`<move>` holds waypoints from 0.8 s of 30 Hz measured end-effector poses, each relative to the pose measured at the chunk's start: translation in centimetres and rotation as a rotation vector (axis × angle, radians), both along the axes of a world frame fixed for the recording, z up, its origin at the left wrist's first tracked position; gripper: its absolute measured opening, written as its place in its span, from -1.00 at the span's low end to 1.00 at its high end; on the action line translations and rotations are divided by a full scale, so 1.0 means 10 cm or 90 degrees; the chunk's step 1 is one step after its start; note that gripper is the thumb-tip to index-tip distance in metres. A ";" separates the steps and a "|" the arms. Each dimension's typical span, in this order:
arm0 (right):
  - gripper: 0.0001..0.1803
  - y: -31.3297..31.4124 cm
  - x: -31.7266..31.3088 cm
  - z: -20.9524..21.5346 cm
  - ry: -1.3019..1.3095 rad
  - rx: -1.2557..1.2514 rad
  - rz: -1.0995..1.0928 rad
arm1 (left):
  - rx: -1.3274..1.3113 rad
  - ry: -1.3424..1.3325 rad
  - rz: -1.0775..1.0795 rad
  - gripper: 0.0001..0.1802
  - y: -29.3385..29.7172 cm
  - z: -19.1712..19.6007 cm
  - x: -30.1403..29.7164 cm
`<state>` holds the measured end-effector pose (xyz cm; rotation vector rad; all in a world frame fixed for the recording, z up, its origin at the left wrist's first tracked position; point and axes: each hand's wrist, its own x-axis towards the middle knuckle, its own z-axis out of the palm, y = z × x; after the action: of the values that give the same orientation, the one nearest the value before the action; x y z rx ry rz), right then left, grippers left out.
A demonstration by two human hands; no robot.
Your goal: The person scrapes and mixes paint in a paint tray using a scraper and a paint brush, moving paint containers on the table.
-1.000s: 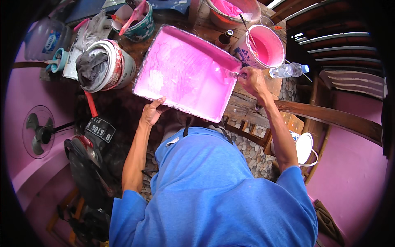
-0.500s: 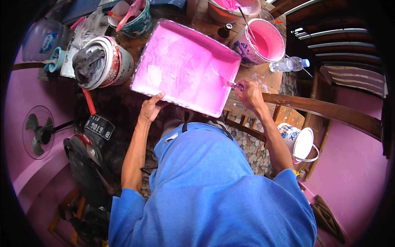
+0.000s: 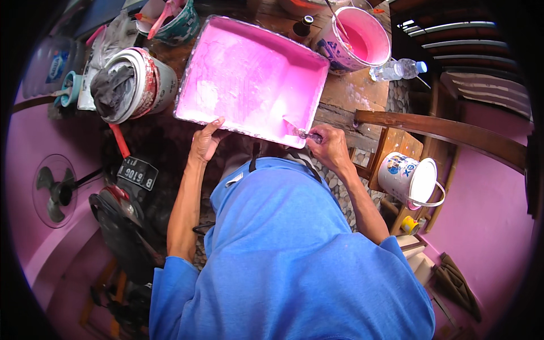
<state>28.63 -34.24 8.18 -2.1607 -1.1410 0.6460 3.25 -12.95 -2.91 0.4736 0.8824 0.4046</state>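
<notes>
A pink-coated paint tray (image 3: 289, 52) slants across the near side of the wooden table, a thin layer of pink paint smeared over its floor. My left hand (image 3: 207, 141) grips the tray's near edge, thumb over the rim and the other fingers partly hidden beneath it. Closed round a short handle, my right hand (image 3: 332, 146) holds a putty knife (image 3: 302, 134) at the near right corner. Its blade lies inside the tray, against the pink paint.
Behind the tray stand a pink paint bucket (image 3: 362, 20) with a stick in it and a dark bottle (image 3: 302, 27). A clear plastic bottle (image 3: 399, 69) lies at right. Leftward are a rag-topped bucket (image 3: 164, 85) and a green bucket (image 3: 182, 28). A white bucket (image 3: 396, 173) sits lower right.
My right hand has drawn the putty knife toward me and left, from the tray's right side to its near right corner. My left hand keeps its hold on the rim.
</notes>
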 end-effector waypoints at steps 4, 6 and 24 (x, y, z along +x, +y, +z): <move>-0.76 0.01 -0.01 0.01 -0.015 0.022 -0.037 | 0.009 -0.009 -0.008 -0.73 0.00 -0.01 0.00; -0.76 -0.03 0.01 -0.01 -0.048 0.006 -0.043 | 0.010 -0.013 -0.015 -0.73 0.00 0.01 0.01; -0.76 -0.10 -0.15 0.00 -0.098 -0.062 -0.072 | 0.031 0.009 -0.026 -0.73 -0.03 0.15 0.05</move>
<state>27.18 -35.24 8.17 -2.3724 -1.0754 0.5022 3.76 -13.22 -1.46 0.5393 0.8763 0.3872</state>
